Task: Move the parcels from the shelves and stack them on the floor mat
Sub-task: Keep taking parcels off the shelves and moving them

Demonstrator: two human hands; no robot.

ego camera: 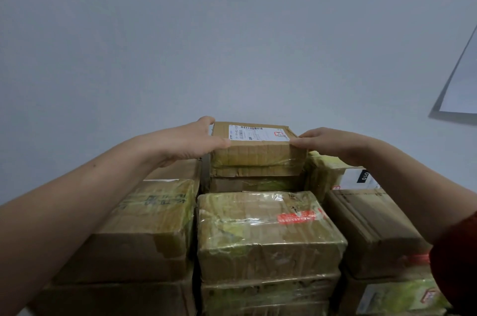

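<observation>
Left grip (191, 140) and right grip (327, 141) are clamping the top parcel (254, 150) from opposite ends, thumbs lying along its front top edge. Both are holding it, neither is spread wide. The parcel is sitting on, or just above, a second carton (255, 184) at the back of the pile, near the wall (232, 32). I can't tell if they're touching.

No shelf or floor mat is showing, so I can't say if this is a pick or a place. Plenty of parcels are lying stacked in layers: front centre carton (263, 225), left carton (144, 225), right carton (371, 228), and one tagged 010 (356, 176). If this is the mat stack, the job is looking well along. If it's the shelf, most is left to do.

On room: open air is showing above and toward the person, with the wall blocking behind. The neighbouring cartons are sitting lower than the top parcel, so its ends are staying clear for fingers. The red sleeve (459, 264) is hanging near the right carton's edge.
</observation>
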